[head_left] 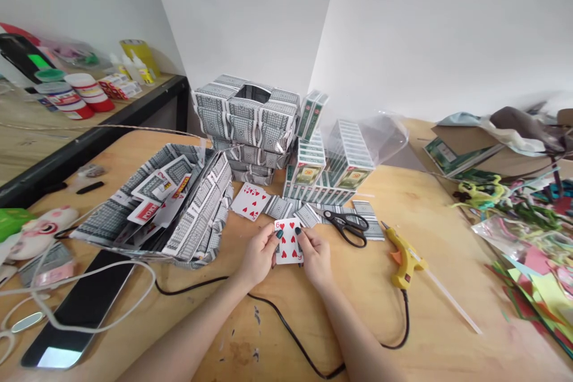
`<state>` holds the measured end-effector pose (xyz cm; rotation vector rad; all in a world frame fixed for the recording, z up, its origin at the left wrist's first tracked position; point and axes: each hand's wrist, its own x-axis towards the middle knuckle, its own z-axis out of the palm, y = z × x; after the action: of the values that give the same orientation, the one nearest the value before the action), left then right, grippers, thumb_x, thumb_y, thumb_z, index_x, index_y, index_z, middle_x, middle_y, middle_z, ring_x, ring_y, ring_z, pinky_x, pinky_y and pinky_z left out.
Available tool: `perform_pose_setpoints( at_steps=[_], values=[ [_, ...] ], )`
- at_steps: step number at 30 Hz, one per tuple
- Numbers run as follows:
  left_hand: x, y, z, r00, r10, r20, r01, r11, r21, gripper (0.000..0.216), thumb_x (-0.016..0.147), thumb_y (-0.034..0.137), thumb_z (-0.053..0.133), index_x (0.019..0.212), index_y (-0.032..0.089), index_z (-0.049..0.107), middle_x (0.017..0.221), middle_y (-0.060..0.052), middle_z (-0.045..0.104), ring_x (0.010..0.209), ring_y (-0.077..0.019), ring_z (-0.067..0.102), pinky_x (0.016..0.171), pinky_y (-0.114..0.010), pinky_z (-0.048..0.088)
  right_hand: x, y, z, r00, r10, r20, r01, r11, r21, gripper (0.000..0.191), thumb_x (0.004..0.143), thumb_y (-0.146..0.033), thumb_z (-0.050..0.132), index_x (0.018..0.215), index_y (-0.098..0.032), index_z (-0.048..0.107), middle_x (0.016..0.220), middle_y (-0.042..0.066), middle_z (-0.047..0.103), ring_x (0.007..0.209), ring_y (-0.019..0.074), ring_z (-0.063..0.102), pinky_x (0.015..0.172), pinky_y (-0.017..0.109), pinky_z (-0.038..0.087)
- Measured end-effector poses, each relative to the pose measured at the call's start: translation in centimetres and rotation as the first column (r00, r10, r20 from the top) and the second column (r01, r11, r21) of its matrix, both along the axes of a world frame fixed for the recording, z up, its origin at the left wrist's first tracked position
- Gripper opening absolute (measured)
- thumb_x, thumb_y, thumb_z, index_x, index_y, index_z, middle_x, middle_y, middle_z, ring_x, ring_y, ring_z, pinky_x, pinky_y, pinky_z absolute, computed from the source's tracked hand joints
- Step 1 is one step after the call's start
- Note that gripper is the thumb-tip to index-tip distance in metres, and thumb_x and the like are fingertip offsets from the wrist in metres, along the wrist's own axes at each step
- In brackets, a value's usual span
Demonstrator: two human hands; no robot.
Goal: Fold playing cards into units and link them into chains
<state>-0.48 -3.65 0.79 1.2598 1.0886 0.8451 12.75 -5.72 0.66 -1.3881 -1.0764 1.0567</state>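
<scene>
Between my two hands I hold a playing card (288, 246), the six of hearts, face up. My left hand (263, 252) pinches its left edge with the thumb on top, and my right hand (315, 253) grips the right edge the same way. Whether more cards lie beneath it I cannot tell. Just beyond lie a few face-up heart cards (249, 202) and several patterned cards (278, 208) face down. Black-handled scissors (347, 227) rest to the right of my right hand. Farther right lies a yellow glue gun (407, 259) with a clear glue stick (452, 299) beside it.
A basket made of folded cards (197, 233), filled with loose cards, stands at left. Behind are a card-built box (250, 113) and stacked card decks (351, 161). A black cable (286, 322) crosses the table. A phone (85, 304) lies at left, craft scraps (537, 286) at right.
</scene>
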Motion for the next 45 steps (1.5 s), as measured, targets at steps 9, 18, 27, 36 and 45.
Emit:
perform_pose_setpoints(
  at_steps=[9,18,27,36,45],
  values=[
    [-0.6,0.1,0.0,0.999,0.032,-0.041,-0.026,0.992,0.122,0.021,0.081,0.035,0.043,0.078,0.016,0.052,0.057,0.003,0.05,0.049,-0.0096,0.046,0.047,-0.02,0.037,-0.4,0.0,-0.3,0.98,0.028,-0.199,-0.024,1.0,0.02,0.033,0.076,-0.041,0.056,0.102,-0.02,0.056,0.07,0.002,0.055,0.063,0.0167,0.048,0.058,0.028,0.041],
    [-0.4,-0.2,0.4,0.996,0.075,-0.046,-0.064,0.978,0.199,0.025,0.084,0.026,0.038,0.105,0.018,0.048,0.072,0.001,0.055,0.058,-0.011,0.047,0.057,-0.022,0.04,-0.8,0.1,0.0,0.947,0.078,-0.313,-0.072,0.997,0.031,0.024,0.076,-0.041,0.055,0.09,-0.021,0.051,0.061,-0.004,0.047,0.051,0.0114,0.042,0.051,0.023,0.037],
    [-0.5,0.1,0.5,0.994,0.112,0.019,-0.113,0.991,0.074,0.022,0.08,0.032,0.043,0.095,0.018,0.053,0.065,0.003,0.05,0.056,-0.01,0.042,0.054,-0.02,0.036,-0.7,0.1,-0.1,0.96,0.094,-0.264,-0.088,0.996,0.033,0.02,0.078,-0.04,0.052,0.083,-0.021,0.049,0.062,-0.004,0.049,0.053,0.0122,0.044,0.053,0.024,0.038],
    [-0.3,0.0,1.1,0.99,0.113,0.087,-0.113,0.994,-0.005,0.016,0.077,0.032,0.045,0.081,0.017,0.05,0.058,0.005,0.044,0.048,-0.0072,0.036,0.045,-0.017,0.033,-0.8,0.0,0.0,0.968,0.088,-0.234,-0.082,0.996,0.035,0.017,0.08,-0.037,0.049,0.085,-0.021,0.05,0.064,-0.004,0.046,0.056,0.0118,0.042,0.055,0.023,0.036],
    [0.1,-0.3,1.1,0.982,0.167,0.094,-0.169,0.986,0.013,0.011,0.078,0.028,0.043,0.076,0.018,0.048,0.056,0.005,0.043,0.048,-0.0083,0.038,0.045,-0.017,0.034,-1.0,-0.1,0.1,0.964,0.075,-0.255,-0.08,0.997,-0.009,0.02,0.078,-0.036,0.049,0.089,-0.021,0.052,0.073,-0.001,0.052,0.06,0.0129,0.046,0.053,0.023,0.038]
  ],
)
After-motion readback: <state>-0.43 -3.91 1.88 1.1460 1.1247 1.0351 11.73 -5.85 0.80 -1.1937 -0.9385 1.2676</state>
